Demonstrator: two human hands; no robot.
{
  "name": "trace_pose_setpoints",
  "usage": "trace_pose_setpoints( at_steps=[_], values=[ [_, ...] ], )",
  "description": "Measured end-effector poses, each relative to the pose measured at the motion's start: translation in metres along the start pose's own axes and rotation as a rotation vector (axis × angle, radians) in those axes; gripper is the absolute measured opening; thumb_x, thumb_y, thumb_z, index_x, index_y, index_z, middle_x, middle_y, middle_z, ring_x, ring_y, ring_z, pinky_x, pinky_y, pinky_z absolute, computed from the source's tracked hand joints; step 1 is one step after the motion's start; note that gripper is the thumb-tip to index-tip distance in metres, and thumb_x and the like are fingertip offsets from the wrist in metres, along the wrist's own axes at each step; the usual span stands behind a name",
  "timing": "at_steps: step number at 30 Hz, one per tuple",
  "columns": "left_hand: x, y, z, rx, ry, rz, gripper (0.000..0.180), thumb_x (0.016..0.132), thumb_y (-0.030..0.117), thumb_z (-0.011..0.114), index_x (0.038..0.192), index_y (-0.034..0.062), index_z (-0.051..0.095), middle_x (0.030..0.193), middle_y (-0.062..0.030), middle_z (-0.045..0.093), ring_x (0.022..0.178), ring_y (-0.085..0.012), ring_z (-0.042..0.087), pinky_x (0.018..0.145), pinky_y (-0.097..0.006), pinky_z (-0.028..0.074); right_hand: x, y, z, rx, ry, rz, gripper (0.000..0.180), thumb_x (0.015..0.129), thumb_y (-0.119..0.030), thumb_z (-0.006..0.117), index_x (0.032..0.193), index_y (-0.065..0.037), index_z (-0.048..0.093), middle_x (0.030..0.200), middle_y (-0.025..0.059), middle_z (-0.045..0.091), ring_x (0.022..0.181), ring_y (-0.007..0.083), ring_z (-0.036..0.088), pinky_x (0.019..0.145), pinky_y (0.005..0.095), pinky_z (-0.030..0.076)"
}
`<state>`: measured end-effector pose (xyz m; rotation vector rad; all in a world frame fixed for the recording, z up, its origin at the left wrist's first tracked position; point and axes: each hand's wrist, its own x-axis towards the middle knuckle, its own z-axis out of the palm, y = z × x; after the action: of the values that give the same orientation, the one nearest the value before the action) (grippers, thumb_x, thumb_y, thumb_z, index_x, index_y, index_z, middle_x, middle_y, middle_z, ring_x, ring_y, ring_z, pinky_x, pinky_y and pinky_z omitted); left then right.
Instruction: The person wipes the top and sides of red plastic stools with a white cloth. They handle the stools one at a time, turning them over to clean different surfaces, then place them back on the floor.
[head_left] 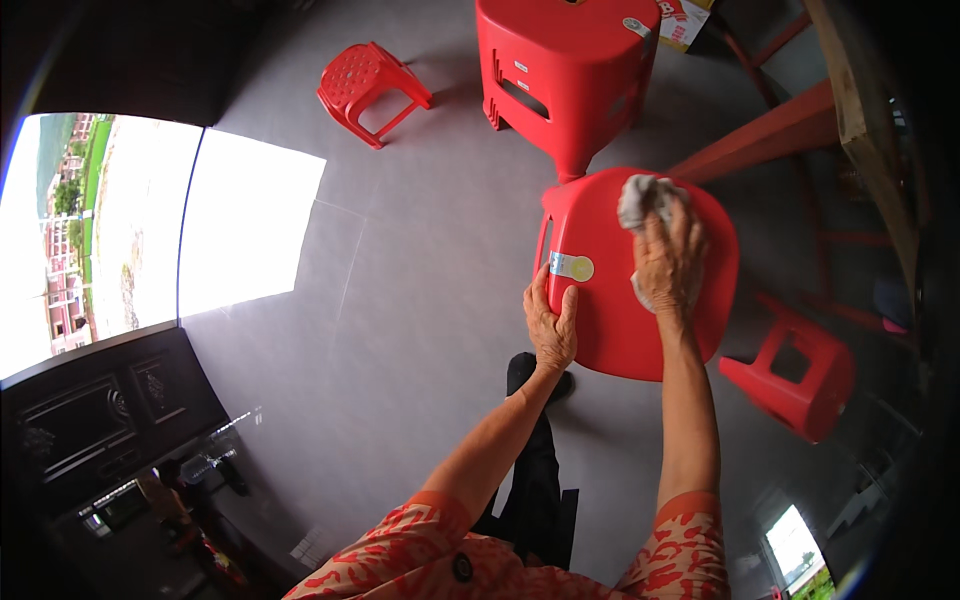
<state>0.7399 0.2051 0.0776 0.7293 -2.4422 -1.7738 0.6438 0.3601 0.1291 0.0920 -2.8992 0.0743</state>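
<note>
short-sleeved top (500,578): pale peach ground, irregular red-orange blotches all over. left sleeve (390,545) and right sleeve (690,550) loose, each finished with plain red-orange band at hem. small dark disc (462,567) on front, button or badge, cannot tell which. black trousers (540,470), details lost in shade. black shoe (520,372), rounded toe. forearms (690,420) bare below hems; left hand (552,328), right hand (668,260) bare too.

The red stool (612,315), broad, with rounded corners and stickered at the left edge, has its seat facing up. A crumpled greyish-white cloth (635,203) lies on it, bunched toward the far edge.
</note>
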Motion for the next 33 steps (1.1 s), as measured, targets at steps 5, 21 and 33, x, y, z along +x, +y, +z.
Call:
trace_pose_setpoints(
  at_steps=[5,21,33],
  values=[
    [-0.002,-0.001,0.003,0.006,0.022,0.046,0.060,0.094,0.044,0.054,0.138,0.0051,0.043,0.129,-0.0193,0.047,0.122,-0.0357,0.045,0.104,-0.043,0.036,-0.018,0.048,0.011,-0.198,0.100,0.370,0.041,0.087,-0.033,0.059,0.128,-0.027,0.056,0.141,0.0051,0.042,0.120,0.0312,0.045,0.092,0.0492,0.042],
    [0.006,-0.010,0.003,0.010,-0.004,0.036,0.059,0.094,0.047,0.053,0.137,0.0077,0.045,0.128,-0.0172,0.047,0.122,-0.0325,0.046,0.104,-0.041,0.036,-0.122,-0.048,-0.031,0.311,0.045,0.004,0.031,0.080,-0.023,0.068,0.111,-0.026,0.069,0.138,0.0105,0.043,0.126,0.0359,0.040,0.094,0.0540,0.039],
    [0.023,-0.028,-0.003,0.022,-0.062,0.097,0.066,0.094,0.052,0.053,0.135,0.0015,0.043,0.122,-0.0161,0.052,0.111,-0.0277,0.051,0.097,-0.037,0.040,-0.113,0.056,0.000,0.046,0.181,0.429,0.039,0.078,-0.021,0.069,0.117,-0.019,0.063,0.128,0.0131,0.045,0.110,0.0351,0.049,0.083,0.0526,0.045]
  ],
)
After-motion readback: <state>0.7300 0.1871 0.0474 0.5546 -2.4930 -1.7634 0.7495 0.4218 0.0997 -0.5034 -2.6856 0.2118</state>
